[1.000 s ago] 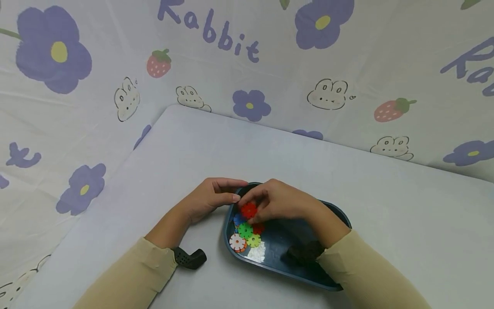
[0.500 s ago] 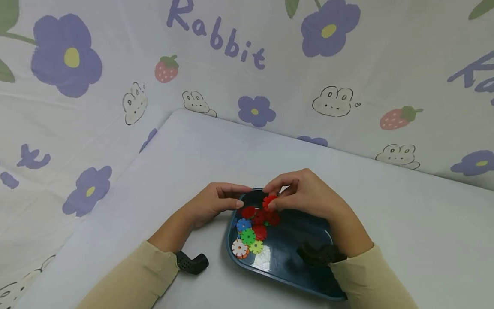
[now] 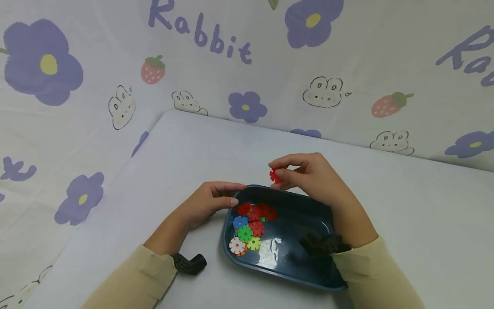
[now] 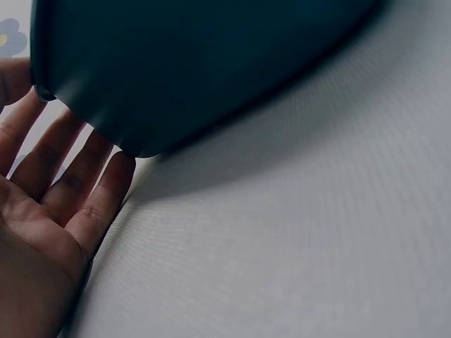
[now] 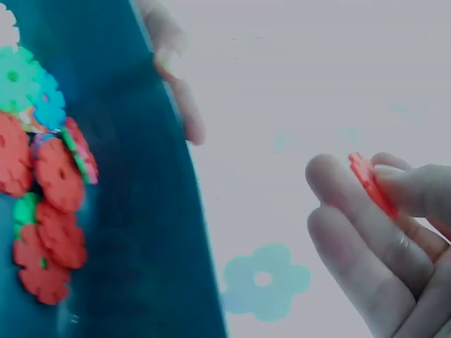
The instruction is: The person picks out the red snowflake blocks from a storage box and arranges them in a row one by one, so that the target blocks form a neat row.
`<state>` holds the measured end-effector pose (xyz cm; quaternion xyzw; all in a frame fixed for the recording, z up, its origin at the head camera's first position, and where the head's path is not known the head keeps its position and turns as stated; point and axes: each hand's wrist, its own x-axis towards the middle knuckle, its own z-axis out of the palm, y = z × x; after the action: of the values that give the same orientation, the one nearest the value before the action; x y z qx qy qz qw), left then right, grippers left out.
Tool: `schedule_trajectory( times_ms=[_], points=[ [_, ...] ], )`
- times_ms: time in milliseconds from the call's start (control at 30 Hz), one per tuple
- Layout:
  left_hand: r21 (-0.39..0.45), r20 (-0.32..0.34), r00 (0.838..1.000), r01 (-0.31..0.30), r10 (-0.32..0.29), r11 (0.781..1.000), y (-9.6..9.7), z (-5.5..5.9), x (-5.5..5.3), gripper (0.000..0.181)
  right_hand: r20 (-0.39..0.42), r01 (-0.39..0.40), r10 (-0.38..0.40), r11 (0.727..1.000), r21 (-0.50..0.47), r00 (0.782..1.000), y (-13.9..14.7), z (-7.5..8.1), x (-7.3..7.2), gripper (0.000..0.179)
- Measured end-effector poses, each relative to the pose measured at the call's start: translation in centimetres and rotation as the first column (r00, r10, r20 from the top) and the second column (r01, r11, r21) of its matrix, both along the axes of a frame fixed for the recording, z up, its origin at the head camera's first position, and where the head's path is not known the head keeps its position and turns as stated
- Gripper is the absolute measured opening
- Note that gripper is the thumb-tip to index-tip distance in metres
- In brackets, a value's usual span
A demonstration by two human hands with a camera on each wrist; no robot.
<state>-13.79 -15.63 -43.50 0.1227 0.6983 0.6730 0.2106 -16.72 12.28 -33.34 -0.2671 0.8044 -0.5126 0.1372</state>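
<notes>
My right hand (image 3: pixel 308 174) pinches one red notched disc (image 3: pixel 275 175), thumb on one flat face and fingers behind the other. I take it that so thin a piece is best held by its faces, which leaves part of its toothed edge free of skin. The disc is out past the far rim of the dark blue tray (image 3: pixel 285 266), over the white table (image 3: pixel 189 150); how high it hangs I cannot fairly judge from here.

My left hand (image 3: pixel 210 199) has its fingers reaching out fairly straight, lightly spread, with the tips against the tray's left end and the thumb at the rim. That touch probably serves to steady the tray while my other hand works, and keeping to the outside leaves the pieces within uncovered.

Inside, the other discs lie bunched at the tray's left end, partly overlapping: several red discs (image 3: pixel 256 228) toward the far corner, a blue disc (image 3: pixel 240 222), a green disc (image 3: pixel 245 234), a yellow-green disc (image 3: pixel 253 243) and a white disc (image 3: pixel 237 245) with orange showing beneath it. Gathered there, they sit close to my left hand, and much of the tray floor to the right shows bare.
</notes>
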Motion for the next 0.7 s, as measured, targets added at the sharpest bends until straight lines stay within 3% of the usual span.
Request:
schedule_trajectory(
  times_ms=[200,467,600,700],
  points=[
    [0.021,0.027,1.000,-0.003,0.003,1.000,0.3,0.1,0.1,0.042,-0.039,0.155,-0.156,0.987,-0.037,0.987,1.9,1.3,0.1,0.027],
    [0.027,0.035,0.999,-0.010,0.009,1.000,0.4,0.0,0.3,0.043,-0.036,0.331,-0.334,0.940,-0.083,0.942,5.1,3.0,-0.3,0.039],
    [0.029,0.045,0.999,-0.023,0.022,0.999,0.4,0.0,0.4,0.042,-0.019,0.389,-0.394,0.913,-0.120,0.919,7.2,3.0,-1.1,0.043],
    [0.031,0.059,0.998,-0.024,0.022,0.999,0.4,0.0,0.3,0.042,0.033,0.440,-0.441,0.884,-0.159,0.897,9.0,2.2,-2.0,0.047]
  ],
)
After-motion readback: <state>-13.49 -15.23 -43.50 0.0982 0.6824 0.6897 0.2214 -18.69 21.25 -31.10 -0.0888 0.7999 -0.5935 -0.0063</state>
